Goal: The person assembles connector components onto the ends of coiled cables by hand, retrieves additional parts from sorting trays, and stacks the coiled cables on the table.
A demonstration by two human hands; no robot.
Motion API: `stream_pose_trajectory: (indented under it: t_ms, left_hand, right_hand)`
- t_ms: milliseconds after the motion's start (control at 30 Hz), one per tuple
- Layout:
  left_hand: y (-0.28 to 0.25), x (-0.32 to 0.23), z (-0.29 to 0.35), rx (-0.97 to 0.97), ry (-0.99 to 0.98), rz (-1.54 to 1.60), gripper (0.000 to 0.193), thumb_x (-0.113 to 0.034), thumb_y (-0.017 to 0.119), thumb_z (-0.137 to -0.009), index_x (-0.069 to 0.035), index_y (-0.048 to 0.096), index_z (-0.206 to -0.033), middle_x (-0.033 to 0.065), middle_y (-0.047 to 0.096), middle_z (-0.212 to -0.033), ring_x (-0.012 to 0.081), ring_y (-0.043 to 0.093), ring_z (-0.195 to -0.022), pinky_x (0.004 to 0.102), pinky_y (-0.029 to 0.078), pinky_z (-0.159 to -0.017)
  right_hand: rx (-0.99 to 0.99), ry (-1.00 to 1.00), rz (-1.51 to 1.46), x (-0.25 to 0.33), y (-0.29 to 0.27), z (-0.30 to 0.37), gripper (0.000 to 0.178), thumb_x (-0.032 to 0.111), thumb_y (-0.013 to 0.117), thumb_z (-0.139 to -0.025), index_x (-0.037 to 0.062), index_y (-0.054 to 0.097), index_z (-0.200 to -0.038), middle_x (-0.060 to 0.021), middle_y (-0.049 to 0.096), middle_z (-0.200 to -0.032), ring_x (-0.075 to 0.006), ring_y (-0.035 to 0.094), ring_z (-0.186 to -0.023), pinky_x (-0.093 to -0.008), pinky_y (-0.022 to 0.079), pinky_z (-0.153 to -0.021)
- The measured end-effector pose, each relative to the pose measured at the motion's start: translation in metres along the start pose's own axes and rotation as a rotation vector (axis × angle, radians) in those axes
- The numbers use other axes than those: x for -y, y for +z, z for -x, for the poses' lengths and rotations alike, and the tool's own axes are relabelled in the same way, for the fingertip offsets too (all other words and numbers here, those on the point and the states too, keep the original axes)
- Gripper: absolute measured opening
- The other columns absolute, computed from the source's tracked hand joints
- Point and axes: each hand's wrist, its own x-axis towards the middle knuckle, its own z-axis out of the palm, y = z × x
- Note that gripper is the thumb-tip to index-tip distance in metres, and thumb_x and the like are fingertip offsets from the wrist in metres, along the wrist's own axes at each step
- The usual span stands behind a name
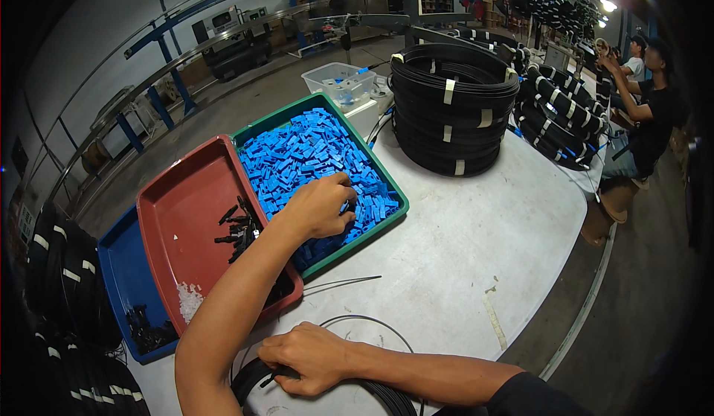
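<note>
We see small blue plastic connector pieces [297, 152], oblong and blocky, heaped loosely at all angles inside the green tray [359, 240]. Nearer to us than the tray, we have a coil of thin black cable [247, 379], its turns bundled together, one strand bowing out loose

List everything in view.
Table: one, white, centre
Green tray: one, green, centre
Pieces: many, blue, green tray
Red tray: one, red, left
Blue tray: one, blue, leftmost
Small parts: several, black, red and blue trays
Bits: many, white, red tray
Bin: one, clear, beyond trays
Stacked coils: several, black, both sides
Loop: one, black, lower edge
Machinery: uncounted, mostly dark, background
People: two, black and white tops, right
Left hand: one, among pieces
Right hand: one, on loop
</note>
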Motion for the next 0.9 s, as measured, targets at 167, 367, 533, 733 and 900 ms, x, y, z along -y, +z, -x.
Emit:
stream_pose_trajectory:
  t_ms: [167, 367, 533, 733, 900]
  left_hand:
    - [-0.004, -0.006, -0.005, 0.076, 0.027, -0.036, 0.034, -0.024, 0.078, -0.084, -0.014, 0.072, -0.116, 0.0087, 0.067, -0.109, 0.0327, 0.068, -0.095, 0.0439, 0.055, -0.082]
    - [-0.004, 0.006, -0.008, -0.059, 0.268, -0.405, 0.04, -0.006, 0.073, -0.078, -0.016, 0.07, -0.116, 0.0047, 0.064, -0.114, 0.0251, 0.065, -0.103, 0.0396, 0.049, -0.088]
    - [-0.04, 0.01, -0.011, -0.163, 0.236, -0.362, 0.047, 0.009, 0.064, -0.078, -0.017, 0.07, -0.116, 0.003, 0.065, -0.119, 0.0228, 0.064, -0.108, 0.0385, 0.047, -0.089]
    - [-0.039, 0.002, -0.016, -0.076, 0.198, -0.391, 0.041, 0.006, 0.066, -0.081, -0.017, 0.072, -0.114, 0.0045, 0.069, -0.117, 0.0221, 0.067, -0.109, 0.0389, 0.047, -0.092]
    - [-0.034, -0.011, -0.015, 0.066, 0.16, -0.419, 0.028, -0.004, 0.067, -0.085, -0.016, 0.073, -0.11, 0.0047, 0.073, -0.106, 0.025, 0.07, -0.099, 0.0418, 0.051, -0.088]
  right_hand:
    - [0.013, 0.017, -0.006, 0.002, -0.001, -0.002, 0.023, 0.019, 0.066, -0.076, 0.0035, 0.054, -0.088, -0.0136, 0.06, -0.083, -0.0384, 0.063, -0.072, -0.0483, 0.049, -0.064]
    - [-0.009, 0.005, 0.016, 0.001, 0.002, -0.001, 0.023, 0.018, 0.066, -0.075, 0.003, 0.053, -0.086, -0.0147, 0.059, -0.082, -0.0387, 0.063, -0.071, -0.0487, 0.049, -0.063]
    - [-0.004, 0.016, 0.011, 0.0, 0.0, -0.002, 0.022, 0.018, 0.065, -0.076, 0.0029, 0.053, -0.086, -0.0147, 0.059, -0.082, -0.0385, 0.062, -0.07, -0.0489, 0.049, -0.062]
    - [0.01, 0.035, 0.01, 0.002, 0.002, -0.001, 0.023, 0.019, 0.066, -0.078, 0.0032, 0.053, -0.089, -0.0142, 0.06, -0.083, -0.0382, 0.063, -0.069, -0.0486, 0.049, -0.062]
    - [0.007, 0.034, 0.036, 0.0, 0.002, 0.0, 0.023, 0.019, 0.066, -0.079, 0.0037, 0.054, -0.09, -0.014, 0.061, -0.084, -0.0383, 0.064, -0.072, -0.0489, 0.049, -0.064]
